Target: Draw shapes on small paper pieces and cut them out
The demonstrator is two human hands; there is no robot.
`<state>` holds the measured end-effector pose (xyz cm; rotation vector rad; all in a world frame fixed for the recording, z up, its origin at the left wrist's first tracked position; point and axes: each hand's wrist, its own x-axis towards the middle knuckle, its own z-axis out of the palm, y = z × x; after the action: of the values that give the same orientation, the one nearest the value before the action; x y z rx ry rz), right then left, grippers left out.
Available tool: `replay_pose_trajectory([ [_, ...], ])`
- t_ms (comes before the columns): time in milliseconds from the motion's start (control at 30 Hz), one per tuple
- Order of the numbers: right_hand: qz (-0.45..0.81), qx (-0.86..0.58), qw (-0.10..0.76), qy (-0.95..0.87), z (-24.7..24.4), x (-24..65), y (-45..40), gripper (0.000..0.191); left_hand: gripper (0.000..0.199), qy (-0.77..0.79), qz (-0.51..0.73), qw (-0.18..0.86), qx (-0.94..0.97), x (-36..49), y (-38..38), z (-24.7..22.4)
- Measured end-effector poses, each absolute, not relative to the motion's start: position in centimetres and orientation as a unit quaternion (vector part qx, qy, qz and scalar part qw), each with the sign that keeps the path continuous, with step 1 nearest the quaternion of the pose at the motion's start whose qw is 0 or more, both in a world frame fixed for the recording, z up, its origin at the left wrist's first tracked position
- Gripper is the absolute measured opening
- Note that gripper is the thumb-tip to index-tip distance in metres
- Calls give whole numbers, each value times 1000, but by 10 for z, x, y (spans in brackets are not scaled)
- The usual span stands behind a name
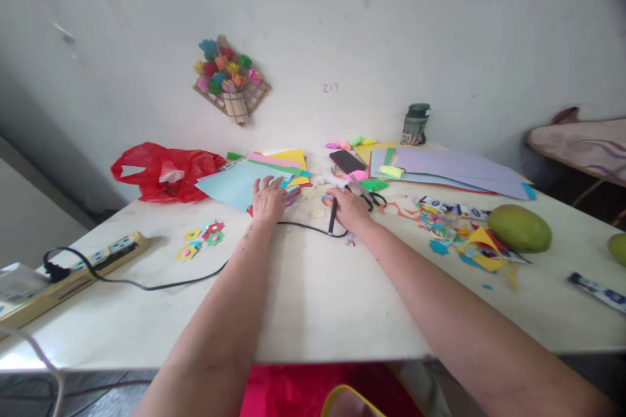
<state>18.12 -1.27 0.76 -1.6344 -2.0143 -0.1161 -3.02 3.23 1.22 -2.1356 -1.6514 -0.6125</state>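
Note:
My left hand (268,200) rests with fingers spread at the right edge of a light blue sheet (225,184), beside small folded coloured pieces. My right hand (349,208) is curled near the middle of the table, over the black handle (333,216) of a corded tool, whose cord runs left. A small blue and orange piece (325,199) shows at its fingertips. Scissors with black handles (374,199) lie just right of that hand. Paper flowers (214,234) in red, green and yellow lie on the table to the left.
A power strip (102,260) and a red plastic bag (171,172) are at the left. Behind lie a phone (347,161) and purple sheets (440,166). Paper scraps (440,247) and a green mango (520,228) are on the right. A dark cup (415,124) stands by the wall.

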Motion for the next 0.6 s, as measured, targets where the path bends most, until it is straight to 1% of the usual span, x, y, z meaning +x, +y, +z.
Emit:
replay_pose_trajectory([
  [33,-43,-607,268,-747,8,181,-13,34,17,-581,-206,160,-771,-32,33,11],
  [67,-42,-608,267,-746,8,181,-13,34,17,-581,-199,140,-776,-34,34,9],
  [200,-40,-615,261,-743,8,181,-13,35,33,-609,-188,101,-764,-39,37,4],
  [300,-44,-618,252,-744,7,181,-12,35,43,-610,-152,88,-773,-38,40,1],
  [400,-45,-619,246,-744,6,181,-12,35,42,-606,-130,87,-780,-36,41,0],
  [600,-41,-622,245,-743,6,181,-12,35,42,-619,-147,67,-769,-35,45,0],
])
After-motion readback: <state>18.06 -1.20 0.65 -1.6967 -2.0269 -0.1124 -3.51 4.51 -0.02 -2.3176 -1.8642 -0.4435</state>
